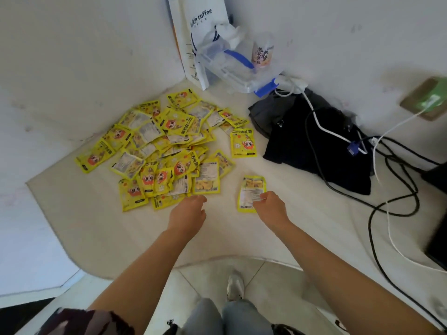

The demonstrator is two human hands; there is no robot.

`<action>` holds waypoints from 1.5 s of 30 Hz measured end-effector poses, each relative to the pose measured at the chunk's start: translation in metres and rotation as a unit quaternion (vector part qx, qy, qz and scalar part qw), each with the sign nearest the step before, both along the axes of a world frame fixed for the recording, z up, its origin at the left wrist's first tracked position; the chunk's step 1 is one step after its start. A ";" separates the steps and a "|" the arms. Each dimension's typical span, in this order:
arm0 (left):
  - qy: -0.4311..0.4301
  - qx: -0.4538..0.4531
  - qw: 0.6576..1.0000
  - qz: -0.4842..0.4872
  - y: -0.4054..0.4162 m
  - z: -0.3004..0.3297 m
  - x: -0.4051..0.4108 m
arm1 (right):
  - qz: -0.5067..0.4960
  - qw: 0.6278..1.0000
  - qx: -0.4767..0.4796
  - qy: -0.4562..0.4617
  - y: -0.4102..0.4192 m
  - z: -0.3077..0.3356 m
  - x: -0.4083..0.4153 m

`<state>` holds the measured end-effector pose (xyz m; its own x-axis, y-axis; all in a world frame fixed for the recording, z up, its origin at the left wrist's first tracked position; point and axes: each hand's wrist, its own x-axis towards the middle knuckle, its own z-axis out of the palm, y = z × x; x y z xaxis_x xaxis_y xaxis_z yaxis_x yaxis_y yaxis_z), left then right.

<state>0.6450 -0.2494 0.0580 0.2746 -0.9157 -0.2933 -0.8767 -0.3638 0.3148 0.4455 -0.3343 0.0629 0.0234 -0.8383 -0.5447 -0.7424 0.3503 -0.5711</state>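
Note:
A heap of several small yellow snack packets [164, 146] lies on the white table [96, 233], spread toward the back left corner. One packet [243, 142] lies apart at the heap's right edge. My right hand [269, 205] pinches another yellow packet [250, 189] by its lower part, printed back side up, right of the heap. My left hand [189, 212] reaches to the heap's near edge, fingers curled downward by the closest packets; I cannot see whether it holds one.
A white paper coffee bag [193, 32], a clear plastic box with blue clips [232, 66] and a drink cup [262, 52] stand in the back corner. A black bag [314, 146] with white and black cables [391, 180] lies at the right. Wall socket [428, 97] far right.

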 end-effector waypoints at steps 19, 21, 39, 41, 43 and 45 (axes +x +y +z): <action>-0.254 -0.019 0.832 -0.493 -0.128 -0.017 0.054 | -0.070 0.979 0.082 0.175 -0.042 -0.026 0.049; -0.244 -0.037 0.829 -0.501 -0.127 -0.018 0.056 | -0.094 0.978 0.090 0.164 -0.041 -0.029 0.050; -0.328 -0.142 0.745 -0.563 -0.126 0.000 0.065 | -0.124 0.986 0.054 0.097 -0.033 -0.035 0.049; -0.319 -0.165 0.749 -0.556 -0.124 0.004 0.069 | -0.135 0.986 0.055 0.081 -0.031 -0.034 0.048; -0.312 -0.191 0.755 -0.544 -0.122 0.008 0.075 | -0.145 0.985 0.057 0.071 -0.030 -0.031 0.048; -0.290 -0.204 0.779 -0.518 -0.122 0.009 0.080 | -0.150 0.985 0.059 0.066 -0.030 -0.028 0.049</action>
